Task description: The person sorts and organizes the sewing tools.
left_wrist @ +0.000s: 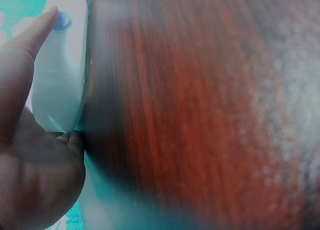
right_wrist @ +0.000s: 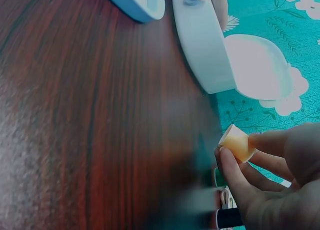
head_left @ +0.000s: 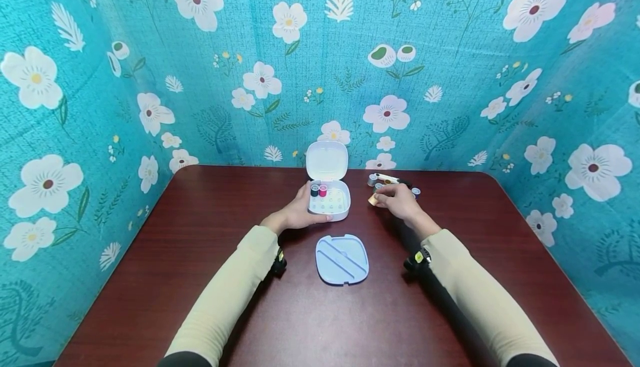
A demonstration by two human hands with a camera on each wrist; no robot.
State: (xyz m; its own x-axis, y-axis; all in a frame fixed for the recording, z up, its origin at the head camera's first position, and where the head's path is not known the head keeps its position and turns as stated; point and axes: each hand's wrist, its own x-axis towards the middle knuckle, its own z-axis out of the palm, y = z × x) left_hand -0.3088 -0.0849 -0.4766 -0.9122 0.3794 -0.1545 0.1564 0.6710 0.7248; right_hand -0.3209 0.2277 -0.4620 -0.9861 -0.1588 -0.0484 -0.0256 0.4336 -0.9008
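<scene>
A white sewing box point(head_left: 330, 206) stands on the table with its hinged lid point(head_left: 327, 160) raised. Inside, a black thread spool point(head_left: 314, 190) and a pink thread spool point(head_left: 323, 190) sit side by side at the back left, among rows of small pegs. My left hand point(head_left: 298, 211) grips the box's left side, its thumb on the front wall near a blue button point(left_wrist: 62, 21). To the right of the box, my right hand point(head_left: 400, 201) pinches a yellow thread spool point(right_wrist: 238, 144) between thumb and fingers, held tilted above the tabletop.
A light blue tray point(head_left: 342, 260) with diagonal ridges lies in front of the box. Behind and beside the right hand are more spools point(head_left: 372, 180) and a slim white-and-black tool point(head_left: 391, 178), partly hidden. Flowered turquoise cloth point(head_left: 310, 67) borders the table's back and sides.
</scene>
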